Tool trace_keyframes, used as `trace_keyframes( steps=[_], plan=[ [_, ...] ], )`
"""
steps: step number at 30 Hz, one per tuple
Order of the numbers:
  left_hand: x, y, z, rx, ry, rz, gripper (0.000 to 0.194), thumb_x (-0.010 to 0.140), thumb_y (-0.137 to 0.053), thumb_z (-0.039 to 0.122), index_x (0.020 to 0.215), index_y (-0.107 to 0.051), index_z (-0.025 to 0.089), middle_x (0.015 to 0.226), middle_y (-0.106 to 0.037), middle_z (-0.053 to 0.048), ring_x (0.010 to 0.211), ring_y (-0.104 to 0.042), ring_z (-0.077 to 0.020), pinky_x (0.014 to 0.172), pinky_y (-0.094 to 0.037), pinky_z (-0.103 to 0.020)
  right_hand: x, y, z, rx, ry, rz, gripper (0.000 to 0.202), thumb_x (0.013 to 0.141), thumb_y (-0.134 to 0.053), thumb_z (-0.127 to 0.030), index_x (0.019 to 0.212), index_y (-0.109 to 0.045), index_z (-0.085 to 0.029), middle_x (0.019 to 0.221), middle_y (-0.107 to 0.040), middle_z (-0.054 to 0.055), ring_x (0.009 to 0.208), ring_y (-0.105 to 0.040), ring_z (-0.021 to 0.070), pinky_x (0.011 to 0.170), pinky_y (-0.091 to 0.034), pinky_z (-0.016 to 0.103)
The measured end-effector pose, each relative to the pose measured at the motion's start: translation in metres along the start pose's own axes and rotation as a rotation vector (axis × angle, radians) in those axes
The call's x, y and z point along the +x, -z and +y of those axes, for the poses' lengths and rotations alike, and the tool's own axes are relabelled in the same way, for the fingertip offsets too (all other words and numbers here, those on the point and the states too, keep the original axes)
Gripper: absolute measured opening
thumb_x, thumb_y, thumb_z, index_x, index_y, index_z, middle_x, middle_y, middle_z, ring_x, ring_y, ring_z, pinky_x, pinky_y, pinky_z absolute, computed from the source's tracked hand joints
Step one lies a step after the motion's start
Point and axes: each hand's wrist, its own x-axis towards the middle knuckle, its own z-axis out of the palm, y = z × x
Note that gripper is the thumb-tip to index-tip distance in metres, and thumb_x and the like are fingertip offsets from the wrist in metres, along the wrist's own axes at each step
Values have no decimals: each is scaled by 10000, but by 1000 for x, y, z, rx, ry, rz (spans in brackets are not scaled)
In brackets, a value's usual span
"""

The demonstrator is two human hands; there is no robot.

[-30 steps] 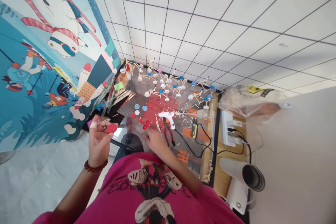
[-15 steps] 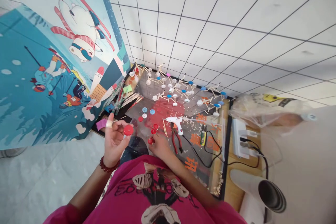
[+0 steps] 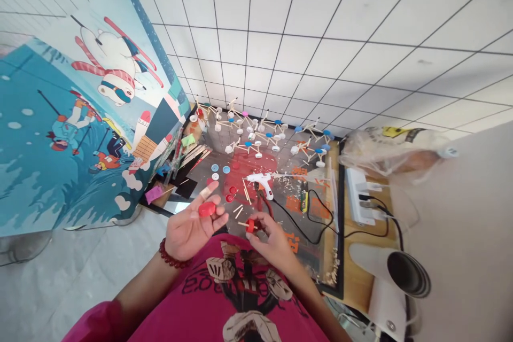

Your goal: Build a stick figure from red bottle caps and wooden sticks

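Note:
My left hand (image 3: 186,232) is turned palm up, fingers partly spread, and holds a red bottle cap (image 3: 207,209) on its fingers. Between thumb and fingertips, my right hand (image 3: 271,236) pinches a second red cap with a thin wooden stick (image 3: 242,224) sticking out of it. Short wooden sticks (image 3: 239,210) lie on the table just beyond my hands. Farther off are loose red caps (image 3: 230,194) and blue and white caps (image 3: 226,169). A white glue gun (image 3: 262,181) rests beyond my right hand, beside red-handled pliers (image 3: 266,206) partly hidden by that hand.
Several stick-and-cap models (image 3: 258,145) stand along the wall side of the table. Long sticks (image 3: 196,155) lie at the left. A black cord (image 3: 292,224) runs right to a power strip (image 3: 358,195). A plastic bag (image 3: 393,152) sits behind it.
My left hand has moved right and opened out flatter, with the red cap still on it. My right hand has shifted right; a stick now shows in the cap it holds.

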Motion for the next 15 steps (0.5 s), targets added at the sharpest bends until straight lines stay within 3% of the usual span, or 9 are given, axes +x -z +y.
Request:
trace_keyframes(
  steps=[4,9,15],
  plan=[
    [-12,-12,2,-334,219,-83,886,661,-700,261,1481,-367,296,834,-549,8,662,-539,-106,695,-546,-264,-6,2,2,103,-1,25,222,787,-650,-287,984,-563,-234,887,-647,8,804,-642,173,791,-533,299],
    [-22,-26,0,-555,337,-260,948,686,-691,189,1535,-278,278,776,-559,29,633,-566,-89,645,-529,-216,-9,4,14,202,-4,31,229,797,-680,-251,992,-567,-213,871,-614,-1,791,-594,153,767,-488,276],
    [-23,-38,-1,-751,410,-227,953,719,-686,149,1551,-243,288,783,-603,28,640,-629,-71,647,-555,-168,-12,2,20,301,-30,-19,202,803,-689,-241,960,-566,-212,845,-594,-16,772,-587,141,737,-475,260]
  ],
)
